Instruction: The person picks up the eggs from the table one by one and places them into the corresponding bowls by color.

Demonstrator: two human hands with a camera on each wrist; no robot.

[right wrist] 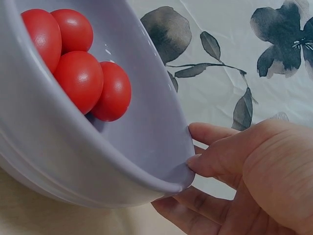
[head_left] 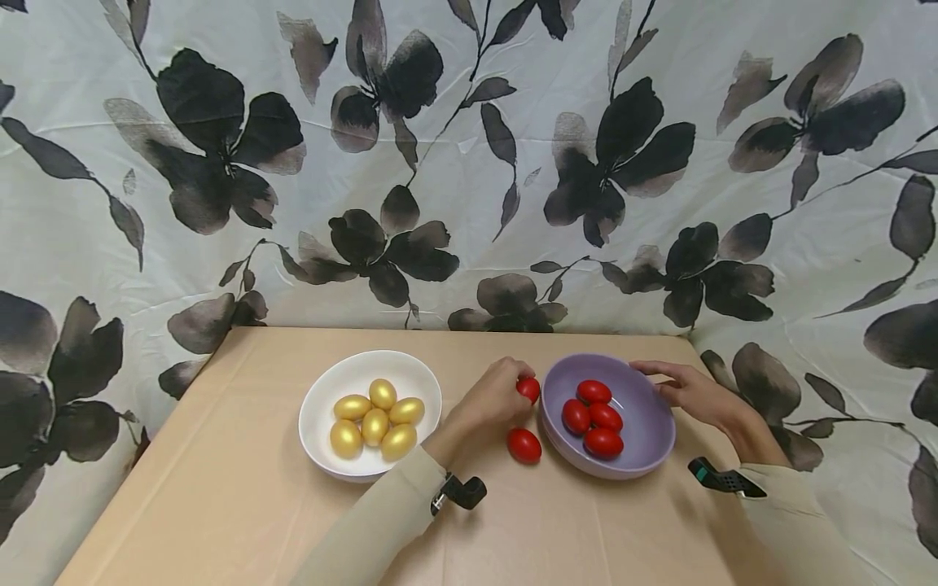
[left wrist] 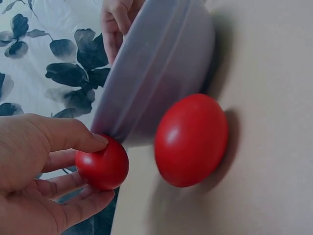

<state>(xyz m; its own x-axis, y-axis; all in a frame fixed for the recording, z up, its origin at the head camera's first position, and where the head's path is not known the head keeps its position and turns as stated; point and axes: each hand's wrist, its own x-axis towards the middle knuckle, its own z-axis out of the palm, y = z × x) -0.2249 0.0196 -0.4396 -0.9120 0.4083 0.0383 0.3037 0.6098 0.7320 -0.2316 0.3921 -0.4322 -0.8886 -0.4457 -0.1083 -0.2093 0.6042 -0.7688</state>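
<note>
My left hand (head_left: pixel 493 399) pinches a red egg (left wrist: pixel 105 164) between thumb and fingers, close beside the near-left wall of the purple bowl (head_left: pixel 648 399). A second red egg (head_left: pixel 524 446) lies on the table just below that hand, next to the bowl. Several more red eggs (right wrist: pixel 80 81) rest together inside the bowl. At the bowl's right side, my right hand (head_left: pixel 692 395) grips the rim, with thumb and fingertips at its edge in the right wrist view.
To the left stands a white bowl (head_left: pixel 317 439) holding several gold eggs (head_left: pixel 375 425). Both bowls are on a light wooden table (head_left: pixel 220 488). A white cloth with dark flowers (head_left: pixel 469 179) hangs behind the table's back edge. A band with a small device is on each wrist.
</note>
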